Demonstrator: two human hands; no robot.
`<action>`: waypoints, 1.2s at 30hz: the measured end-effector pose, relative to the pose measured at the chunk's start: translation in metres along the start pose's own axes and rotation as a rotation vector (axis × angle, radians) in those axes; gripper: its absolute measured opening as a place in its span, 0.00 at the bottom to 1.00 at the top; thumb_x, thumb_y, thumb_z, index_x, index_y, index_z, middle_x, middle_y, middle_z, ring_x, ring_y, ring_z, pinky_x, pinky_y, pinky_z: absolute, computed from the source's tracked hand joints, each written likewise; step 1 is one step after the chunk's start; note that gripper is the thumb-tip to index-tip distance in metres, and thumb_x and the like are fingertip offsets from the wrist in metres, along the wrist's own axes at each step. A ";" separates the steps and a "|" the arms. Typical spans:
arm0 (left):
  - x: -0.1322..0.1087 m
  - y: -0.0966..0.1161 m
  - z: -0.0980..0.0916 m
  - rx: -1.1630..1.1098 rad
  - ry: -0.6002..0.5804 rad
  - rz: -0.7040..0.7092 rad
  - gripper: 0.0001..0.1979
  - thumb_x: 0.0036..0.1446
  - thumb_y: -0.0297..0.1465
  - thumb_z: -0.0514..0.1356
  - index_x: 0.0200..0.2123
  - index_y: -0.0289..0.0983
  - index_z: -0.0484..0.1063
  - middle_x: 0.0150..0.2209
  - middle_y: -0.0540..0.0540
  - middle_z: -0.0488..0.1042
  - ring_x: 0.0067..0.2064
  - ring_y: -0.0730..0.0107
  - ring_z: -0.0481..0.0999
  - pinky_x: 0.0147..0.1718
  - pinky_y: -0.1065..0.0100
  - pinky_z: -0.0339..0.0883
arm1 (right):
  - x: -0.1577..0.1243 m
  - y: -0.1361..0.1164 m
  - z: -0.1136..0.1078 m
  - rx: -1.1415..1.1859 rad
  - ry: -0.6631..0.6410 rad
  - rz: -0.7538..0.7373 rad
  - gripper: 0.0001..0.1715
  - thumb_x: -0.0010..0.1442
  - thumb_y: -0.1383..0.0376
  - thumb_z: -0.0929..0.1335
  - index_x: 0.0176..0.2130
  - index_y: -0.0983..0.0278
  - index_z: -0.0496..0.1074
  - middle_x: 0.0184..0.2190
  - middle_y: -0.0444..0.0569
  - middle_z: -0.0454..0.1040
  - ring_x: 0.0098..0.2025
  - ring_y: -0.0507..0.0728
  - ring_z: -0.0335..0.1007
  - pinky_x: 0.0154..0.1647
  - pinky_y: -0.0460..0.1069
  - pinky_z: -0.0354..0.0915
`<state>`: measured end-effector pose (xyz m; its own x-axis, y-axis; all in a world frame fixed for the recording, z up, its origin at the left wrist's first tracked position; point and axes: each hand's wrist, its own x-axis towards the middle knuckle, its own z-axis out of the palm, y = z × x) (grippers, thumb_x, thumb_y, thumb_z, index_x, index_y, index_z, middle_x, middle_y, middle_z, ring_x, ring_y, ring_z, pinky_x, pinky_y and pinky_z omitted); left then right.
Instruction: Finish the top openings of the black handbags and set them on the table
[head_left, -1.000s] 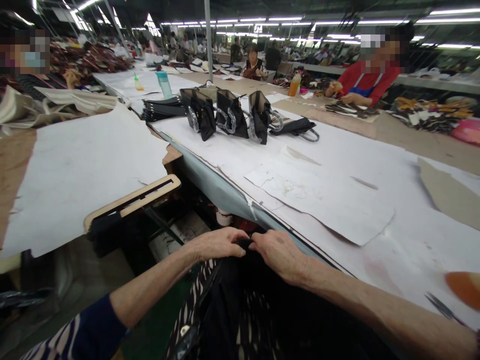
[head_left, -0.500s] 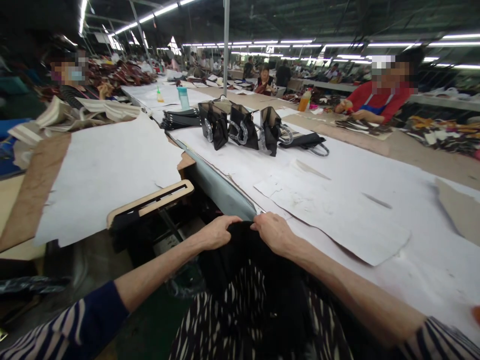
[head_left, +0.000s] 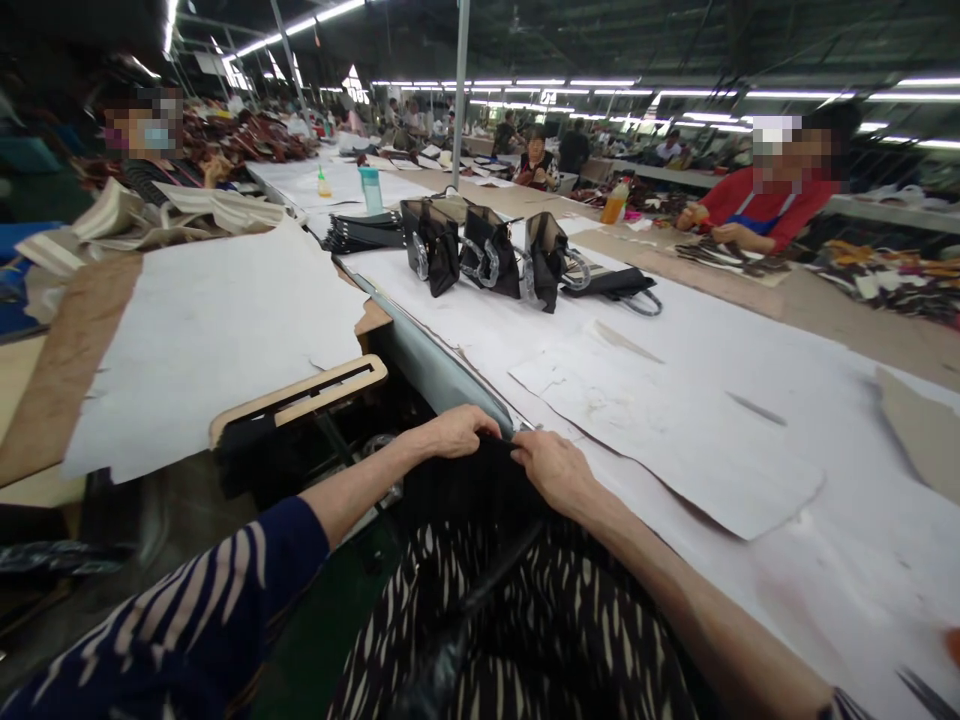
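Note:
My left hand [head_left: 457,432] and my right hand [head_left: 556,466] pinch the upper edge of a black bag [head_left: 469,490] above my lap, close to the table corner. A dark handle [head_left: 491,575], shiny as if wrapped in plastic, hangs down from it over the patterned cloth on my lap. The bag's lower part is hard to make out against the dark cloth. Left of my hands, a wooden slotted frame [head_left: 330,390] tops a dark stand. Farther up the table stand several black handbags [head_left: 431,250] with plastic-wrapped handles.
White paper covers the long table [head_left: 675,560]. A stack of black pieces [head_left: 364,232], a blue-green cup [head_left: 370,190] and a bottle of orange liquid [head_left: 615,202] stand farther back. Co-workers sit at the left and right. Dark pointed blades, perhaps scissors [head_left: 930,695], lie lower right.
My left hand has shifted right and slightly up, closer to my right hand. The bag has turned, and its handle now shows across my lap.

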<state>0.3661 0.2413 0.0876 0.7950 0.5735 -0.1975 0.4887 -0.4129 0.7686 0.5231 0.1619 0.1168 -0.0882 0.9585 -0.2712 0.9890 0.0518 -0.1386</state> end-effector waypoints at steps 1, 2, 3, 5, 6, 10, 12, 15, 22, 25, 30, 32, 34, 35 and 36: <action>0.004 0.000 -0.001 0.014 0.006 -0.001 0.24 0.32 0.20 0.47 0.34 0.34 0.73 0.30 0.48 0.75 0.33 0.66 0.71 0.31 0.72 0.62 | 0.001 0.000 0.000 0.001 0.004 0.008 0.13 0.58 0.66 0.59 0.38 0.62 0.70 0.36 0.52 0.74 0.40 0.58 0.69 0.33 0.48 0.56; 0.006 0.001 -0.002 0.019 0.007 -0.004 0.23 0.31 0.20 0.47 0.33 0.34 0.74 0.30 0.48 0.75 0.33 0.66 0.71 0.31 0.72 0.62 | 0.001 -0.001 0.000 0.003 0.008 0.015 0.13 0.58 0.66 0.59 0.37 0.63 0.70 0.36 0.53 0.74 0.40 0.58 0.69 0.33 0.48 0.56; 0.007 0.003 -0.003 0.019 0.004 -0.009 0.22 0.32 0.20 0.47 0.32 0.33 0.74 0.29 0.48 0.75 0.32 0.66 0.71 0.30 0.72 0.61 | 0.000 -0.002 0.000 0.006 0.009 0.019 0.12 0.58 0.66 0.59 0.36 0.63 0.70 0.36 0.53 0.74 0.40 0.58 0.69 0.33 0.48 0.56; 0.004 0.007 -0.001 0.018 -0.024 -0.017 0.20 0.32 0.20 0.48 0.29 0.33 0.74 0.26 0.49 0.74 0.30 0.66 0.70 0.28 0.72 0.61 | -0.007 -0.003 0.003 0.022 0.007 0.015 0.12 0.58 0.65 0.59 0.34 0.64 0.70 0.33 0.53 0.74 0.38 0.58 0.69 0.32 0.49 0.56; 0.000 0.010 0.001 0.013 -0.049 -0.020 0.19 0.33 0.21 0.48 0.29 0.33 0.74 0.25 0.49 0.73 0.29 0.67 0.70 0.27 0.73 0.60 | -0.013 -0.003 0.005 0.032 0.005 0.008 0.12 0.58 0.64 0.59 0.33 0.63 0.70 0.32 0.52 0.74 0.37 0.58 0.69 0.32 0.48 0.56; -0.026 0.024 0.023 -0.025 -0.158 -0.077 0.18 0.35 0.21 0.49 0.29 0.34 0.74 0.25 0.50 0.73 0.28 0.68 0.69 0.25 0.74 0.58 | -0.042 0.001 0.022 0.158 -0.046 -0.033 0.12 0.58 0.64 0.59 0.31 0.62 0.70 0.29 0.48 0.74 0.33 0.54 0.69 0.33 0.46 0.56; -0.039 0.031 0.037 -0.028 -0.190 -0.129 0.17 0.36 0.21 0.50 0.30 0.35 0.74 0.26 0.50 0.73 0.29 0.68 0.69 0.25 0.74 0.58 | -0.057 0.005 0.031 0.270 -0.096 -0.044 0.12 0.58 0.65 0.60 0.29 0.62 0.70 0.27 0.46 0.74 0.31 0.53 0.68 0.32 0.46 0.56; -0.052 0.039 0.052 -0.015 -0.193 -0.150 0.17 0.36 0.22 0.50 0.30 0.36 0.74 0.27 0.50 0.74 0.30 0.68 0.68 0.26 0.74 0.58 | -0.074 0.009 0.039 0.396 -0.125 -0.027 0.13 0.59 0.64 0.59 0.31 0.60 0.71 0.25 0.44 0.73 0.29 0.52 0.67 0.31 0.45 0.55; -0.059 0.044 0.053 0.009 -0.192 -0.118 0.19 0.36 0.22 0.50 0.33 0.39 0.73 0.28 0.52 0.72 0.31 0.69 0.68 0.26 0.74 0.56 | -0.081 0.011 0.038 0.405 -0.129 -0.001 0.15 0.60 0.63 0.58 0.30 0.60 0.71 0.23 0.43 0.72 0.28 0.51 0.66 0.29 0.44 0.54; -0.059 0.045 0.052 0.003 -0.198 -0.087 0.19 0.37 0.22 0.50 0.33 0.39 0.73 0.28 0.53 0.71 0.31 0.71 0.67 0.25 0.75 0.55 | -0.081 0.013 0.040 0.391 -0.107 -0.021 0.15 0.60 0.63 0.58 0.29 0.60 0.71 0.22 0.42 0.71 0.26 0.50 0.65 0.29 0.44 0.53; -0.057 0.044 0.057 0.022 -0.133 -0.068 0.10 0.46 0.28 0.55 0.32 0.39 0.74 0.23 0.53 0.69 0.29 0.72 0.65 0.27 0.75 0.54 | -0.082 0.013 0.040 0.356 -0.102 -0.042 0.15 0.60 0.63 0.58 0.31 0.60 0.71 0.22 0.42 0.70 0.25 0.50 0.64 0.28 0.44 0.53; -0.056 0.042 0.059 0.017 -0.109 -0.049 0.09 0.48 0.29 0.56 0.33 0.40 0.75 0.24 0.54 0.70 0.30 0.72 0.65 0.29 0.75 0.54 | -0.083 0.012 0.039 0.340 -0.103 -0.040 0.15 0.60 0.62 0.58 0.32 0.60 0.72 0.22 0.43 0.71 0.25 0.50 0.64 0.29 0.44 0.53; -0.056 0.042 0.060 0.016 -0.100 -0.033 0.09 0.49 0.30 0.56 0.34 0.41 0.75 0.23 0.54 0.70 0.30 0.72 0.65 0.29 0.76 0.54 | -0.083 0.011 0.037 0.339 -0.104 -0.044 0.16 0.60 0.63 0.57 0.33 0.60 0.72 0.24 0.43 0.72 0.26 0.51 0.65 0.30 0.44 0.54; -0.056 0.042 0.060 0.019 -0.098 -0.034 0.09 0.49 0.30 0.57 0.33 0.41 0.75 0.23 0.54 0.69 0.30 0.72 0.65 0.29 0.75 0.53 | -0.084 0.010 0.036 0.341 -0.107 -0.047 0.16 0.60 0.63 0.57 0.33 0.59 0.72 0.24 0.43 0.73 0.27 0.51 0.65 0.30 0.44 0.54; -0.057 0.042 0.060 0.025 -0.096 -0.042 0.09 0.49 0.30 0.57 0.33 0.41 0.76 0.22 0.54 0.68 0.29 0.73 0.65 0.28 0.75 0.53 | -0.084 0.009 0.034 0.337 -0.114 -0.047 0.16 0.60 0.63 0.57 0.33 0.59 0.72 0.25 0.44 0.73 0.27 0.51 0.66 0.30 0.44 0.55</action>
<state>0.3632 0.1491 0.0946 0.8040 0.5204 -0.2876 0.5300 -0.4081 0.7433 0.5357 0.0725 0.1057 -0.1639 0.9186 -0.3595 0.8906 -0.0189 -0.4544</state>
